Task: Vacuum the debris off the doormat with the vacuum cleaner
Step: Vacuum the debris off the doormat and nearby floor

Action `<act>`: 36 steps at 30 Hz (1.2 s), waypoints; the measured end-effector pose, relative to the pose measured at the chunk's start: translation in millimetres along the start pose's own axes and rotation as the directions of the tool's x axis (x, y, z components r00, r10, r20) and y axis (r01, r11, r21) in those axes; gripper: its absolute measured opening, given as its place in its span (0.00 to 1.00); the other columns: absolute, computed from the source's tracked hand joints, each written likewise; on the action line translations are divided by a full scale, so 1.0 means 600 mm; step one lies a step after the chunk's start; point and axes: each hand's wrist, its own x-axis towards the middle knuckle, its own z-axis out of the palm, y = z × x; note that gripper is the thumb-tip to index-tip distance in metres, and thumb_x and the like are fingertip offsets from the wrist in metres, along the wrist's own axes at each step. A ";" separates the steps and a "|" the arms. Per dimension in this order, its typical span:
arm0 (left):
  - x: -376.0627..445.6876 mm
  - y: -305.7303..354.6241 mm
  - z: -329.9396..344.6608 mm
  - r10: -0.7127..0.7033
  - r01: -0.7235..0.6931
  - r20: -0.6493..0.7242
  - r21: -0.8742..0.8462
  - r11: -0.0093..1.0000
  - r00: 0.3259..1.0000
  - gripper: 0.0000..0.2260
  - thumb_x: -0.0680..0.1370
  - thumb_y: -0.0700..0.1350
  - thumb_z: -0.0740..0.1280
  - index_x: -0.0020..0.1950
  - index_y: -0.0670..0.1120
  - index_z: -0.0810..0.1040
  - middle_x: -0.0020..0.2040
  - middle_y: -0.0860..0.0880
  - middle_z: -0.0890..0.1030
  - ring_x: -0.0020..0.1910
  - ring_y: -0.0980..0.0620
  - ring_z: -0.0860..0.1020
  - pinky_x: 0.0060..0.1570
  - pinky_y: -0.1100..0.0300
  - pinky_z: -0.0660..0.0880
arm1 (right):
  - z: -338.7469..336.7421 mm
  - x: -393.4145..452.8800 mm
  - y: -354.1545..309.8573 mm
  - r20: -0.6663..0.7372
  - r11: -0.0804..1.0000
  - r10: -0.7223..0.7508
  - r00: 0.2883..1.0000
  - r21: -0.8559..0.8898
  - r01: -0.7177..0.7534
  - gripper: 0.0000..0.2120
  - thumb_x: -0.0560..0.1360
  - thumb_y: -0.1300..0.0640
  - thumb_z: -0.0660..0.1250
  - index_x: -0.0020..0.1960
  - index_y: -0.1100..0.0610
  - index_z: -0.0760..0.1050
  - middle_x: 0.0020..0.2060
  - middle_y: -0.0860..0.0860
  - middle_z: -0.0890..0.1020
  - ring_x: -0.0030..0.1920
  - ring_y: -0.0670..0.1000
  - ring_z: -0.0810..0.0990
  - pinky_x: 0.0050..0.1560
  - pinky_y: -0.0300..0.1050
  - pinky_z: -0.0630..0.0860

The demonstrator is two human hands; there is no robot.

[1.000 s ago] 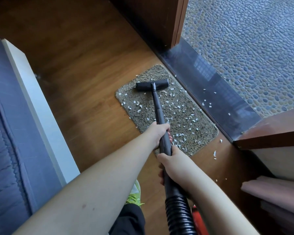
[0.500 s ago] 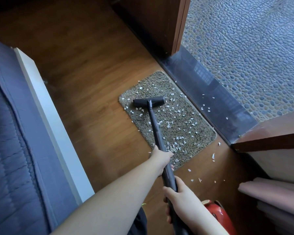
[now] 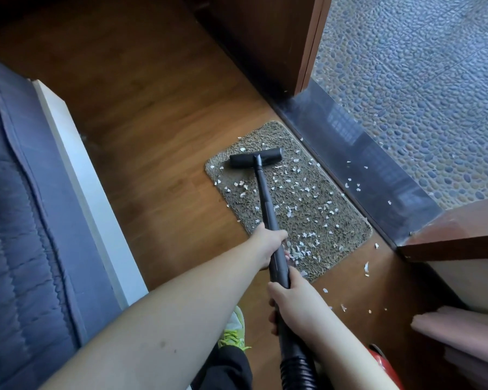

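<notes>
Both our hands, left hand (image 3: 266, 244) and right hand (image 3: 292, 304), wrap fingers round the wand (image 3: 265, 198); its nozzle (image 3: 255, 160) sits near the doormat (image 3: 307, 218) far edge, debris (image 3: 290, 212) scattered behind.

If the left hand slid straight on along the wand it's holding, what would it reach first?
Likely nothing before the nozzle head: the left hand grips the wand, whose shaft looks bare up to that head on the doormat.

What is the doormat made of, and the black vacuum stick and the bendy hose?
The doormat looks like coarse looped fibre, maybe coir or plastic: rough and speckled grey-brown. The vacuum stick seems smooth hard plastic or metal with a dull sheen; I can't tell which. The hose looks like ribbed flexible plastic, since rings run around it.
</notes>
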 end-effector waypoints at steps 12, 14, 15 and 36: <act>0.064 0.071 -0.033 0.023 -0.021 -0.029 0.056 0.998 0.999 0.20 0.78 0.37 0.64 0.69 0.39 0.65 0.37 0.42 0.73 0.26 0.47 0.74 0.29 0.56 0.75 | 0.007 0.059 -0.072 0.053 0.983 0.022 0.998 0.180 -0.031 0.09 0.78 0.61 0.60 0.57 0.59 0.67 0.37 0.57 0.73 0.25 0.51 0.73 0.25 0.41 0.72; 0.066 0.079 -0.036 0.026 -0.024 -0.032 0.064 0.998 0.999 0.20 0.78 0.38 0.65 0.69 0.39 0.65 0.36 0.42 0.74 0.27 0.47 0.75 0.29 0.56 0.76 | 0.008 0.063 -0.080 0.057 0.982 0.018 0.998 0.189 -0.028 0.09 0.77 0.62 0.59 0.58 0.60 0.67 0.37 0.57 0.72 0.24 0.51 0.73 0.25 0.40 0.72; 0.067 0.082 -0.037 0.028 -0.026 -0.039 0.069 0.997 0.999 0.20 0.78 0.39 0.65 0.68 0.40 0.65 0.37 0.41 0.75 0.28 0.47 0.76 0.30 0.56 0.77 | 0.008 0.064 -0.084 0.061 0.980 0.015 0.998 0.196 -0.026 0.10 0.77 0.62 0.59 0.58 0.60 0.68 0.37 0.57 0.72 0.24 0.51 0.73 0.25 0.40 0.72; -0.012 -0.078 0.048 -0.044 0.036 -0.071 -0.113 0.993 0.997 0.39 0.77 0.41 0.68 0.80 0.57 0.50 0.59 0.40 0.77 0.29 0.49 0.76 0.27 0.59 0.76 | -0.039 -0.031 0.068 0.052 0.999 -0.038 0.998 -0.019 0.039 0.12 0.76 0.56 0.64 0.56 0.44 0.71 0.33 0.51 0.79 0.26 0.50 0.76 0.31 0.40 0.74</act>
